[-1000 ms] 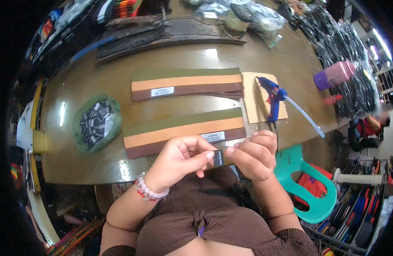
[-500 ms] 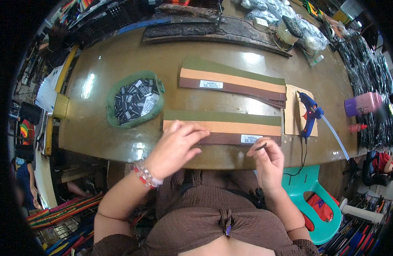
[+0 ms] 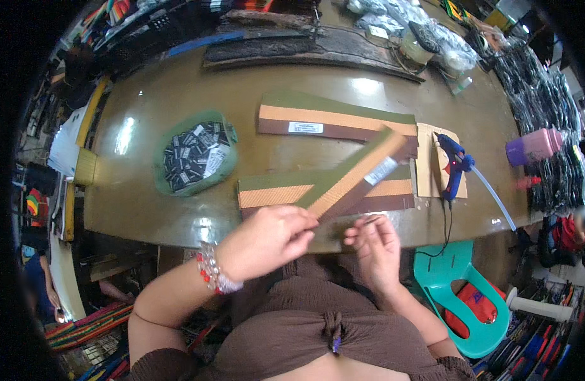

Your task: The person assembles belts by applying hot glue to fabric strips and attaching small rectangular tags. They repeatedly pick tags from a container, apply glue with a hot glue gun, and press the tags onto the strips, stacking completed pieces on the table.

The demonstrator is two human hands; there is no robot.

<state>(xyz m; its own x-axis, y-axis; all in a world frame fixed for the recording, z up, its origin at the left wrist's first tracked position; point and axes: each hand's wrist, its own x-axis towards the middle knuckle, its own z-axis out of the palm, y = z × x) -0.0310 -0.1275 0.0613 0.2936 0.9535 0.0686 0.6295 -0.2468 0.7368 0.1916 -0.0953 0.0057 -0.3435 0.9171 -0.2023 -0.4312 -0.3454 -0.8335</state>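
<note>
My left hand (image 3: 270, 235) is closed on the near end of a fabric strip (image 3: 343, 184) striped green, orange and brown. The strip is lifted and slants up to the right, slightly blurred, with a white label (image 3: 381, 170) on its brown band. Beneath it another strip of the same stripes (image 3: 267, 195) lies on the table. Near the table's front edge my right hand (image 3: 376, 247) pinches a small dark piece (image 3: 371, 220), too small to name. Farther back lie more striped strips (image 3: 324, 114), stacked, the top one bearing a white label (image 3: 305, 128).
A green basin (image 3: 233, 159) full of small black labels stands on the left of the table (image 3: 134, 209). At right a blue glue gun (image 3: 454, 166) rests on cardboard (image 3: 426, 171). A pink and purple container (image 3: 533, 147) and a green chair (image 3: 432, 270) are farther right.
My left hand has taken hold of the top near strip and swung it up off the one below. My right hand has drawn slightly left and nearer, still pinching the small dark piece.
</note>
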